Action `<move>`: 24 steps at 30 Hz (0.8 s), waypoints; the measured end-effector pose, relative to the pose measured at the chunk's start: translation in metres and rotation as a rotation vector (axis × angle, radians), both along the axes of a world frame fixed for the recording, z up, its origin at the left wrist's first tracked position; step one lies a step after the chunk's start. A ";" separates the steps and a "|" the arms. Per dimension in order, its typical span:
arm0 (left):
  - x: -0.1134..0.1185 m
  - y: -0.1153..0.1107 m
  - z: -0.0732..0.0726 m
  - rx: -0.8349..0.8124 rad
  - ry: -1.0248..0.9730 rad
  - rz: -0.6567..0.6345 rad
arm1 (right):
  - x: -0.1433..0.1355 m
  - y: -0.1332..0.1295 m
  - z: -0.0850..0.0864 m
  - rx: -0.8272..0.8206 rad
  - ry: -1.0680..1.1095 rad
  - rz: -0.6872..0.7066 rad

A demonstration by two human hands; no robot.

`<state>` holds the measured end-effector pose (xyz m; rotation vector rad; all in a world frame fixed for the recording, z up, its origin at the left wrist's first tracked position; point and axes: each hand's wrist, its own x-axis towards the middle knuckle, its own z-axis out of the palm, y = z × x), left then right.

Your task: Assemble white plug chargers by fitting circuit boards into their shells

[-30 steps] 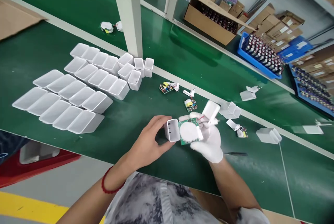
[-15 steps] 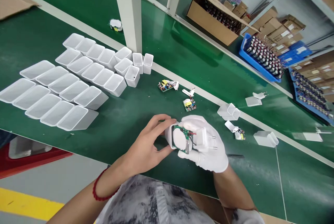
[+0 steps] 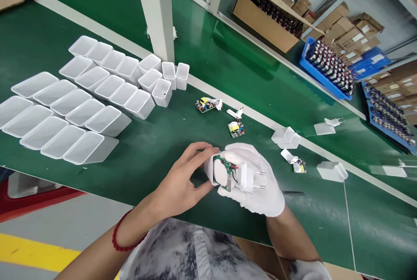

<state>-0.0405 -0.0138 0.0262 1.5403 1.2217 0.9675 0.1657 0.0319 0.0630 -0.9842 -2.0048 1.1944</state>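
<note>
My left hand [image 3: 185,175], bare with a red cord at the wrist, is closed around a white plastic charger housing [image 3: 209,168] whose open end faces right. My right hand [image 3: 260,158], in a white glove, cups a green circuit board [image 3: 228,167] with a round white pad on it. Wires join the board to a white plug cap [image 3: 246,178], which lies on the gloved palm with two metal pins pointing right. The board's left end sits inside the mouth of the housing. Part of the gloved fingers is hidden behind the board.
Rows of open white housings [image 3: 81,106] stand at the left. Loose circuit boards [image 3: 236,129] with plug caps lie ahead of my hands. More housings [image 3: 286,138] are at the right. A white post [image 3: 156,15] rises from the green bench; a blue tray [image 3: 325,71] of parts sits beyond.
The circuit board and plug cap have moved slightly left, with more of the board inside the housing. My left hand keeps its grip. The camera view has shifted a little.
</note>
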 end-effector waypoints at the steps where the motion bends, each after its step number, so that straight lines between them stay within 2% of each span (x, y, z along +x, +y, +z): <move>1: 0.000 0.000 0.000 0.000 0.002 -0.001 | 0.000 0.000 0.000 0.007 -0.008 0.003; 11: 0.001 0.000 -0.006 0.003 -0.025 -0.021 | 0.000 -0.002 0.002 0.172 -0.101 -0.005; 19: 0.001 -0.001 -0.005 -0.011 -0.074 -0.033 | 0.001 -0.003 0.003 0.150 -0.072 0.017; 24: 0.000 0.000 -0.002 -0.024 -0.053 -0.049 | 0.000 0.001 0.001 0.063 -0.023 0.029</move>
